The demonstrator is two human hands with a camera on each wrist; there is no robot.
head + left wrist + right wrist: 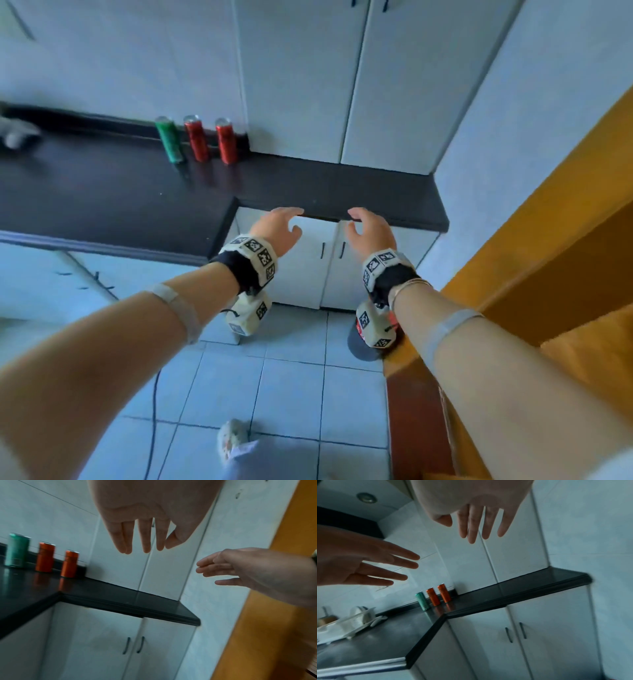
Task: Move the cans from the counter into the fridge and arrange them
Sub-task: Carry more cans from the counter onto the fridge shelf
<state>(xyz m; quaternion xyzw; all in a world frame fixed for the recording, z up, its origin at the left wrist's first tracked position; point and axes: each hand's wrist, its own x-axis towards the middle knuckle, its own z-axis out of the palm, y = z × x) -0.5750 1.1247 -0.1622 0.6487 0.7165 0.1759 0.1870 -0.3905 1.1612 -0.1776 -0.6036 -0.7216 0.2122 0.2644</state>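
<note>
Against the back wall, on the dark counter (325, 186), stood the three cans I had to move: a green can (170, 139) on the left, then a red can (196, 138), then a second red can (226, 141) nearest the tall white cupboard doors (356, 85). They stood upright in a close row, apart from each other but only just. Both my hands were empty and well short of them. My left hand (280, 230) hovered with fingers loosely spread, holding nothing, and my right hand (369, 230) was the same, slack and wide, in front of the counter edge.

What worried me was the spacing. I judged that reaching for the nearest can with spread fingers could knock its neighbour over, and a tall, narrow can would likely roll on that glossy top. Taking two at once, one per hand, risked a poor hold on either. No fridge showed in any view, so I judged that carrying them meant turning away, and the cable (154, 411) trailing over the tiled floor (291, 377) could catch a foot.

As for writing, I could read nothing: each can bore a dark mark on its side, too blurred for any brand. The wrist bands carried only black-and-white square codes.
</note>
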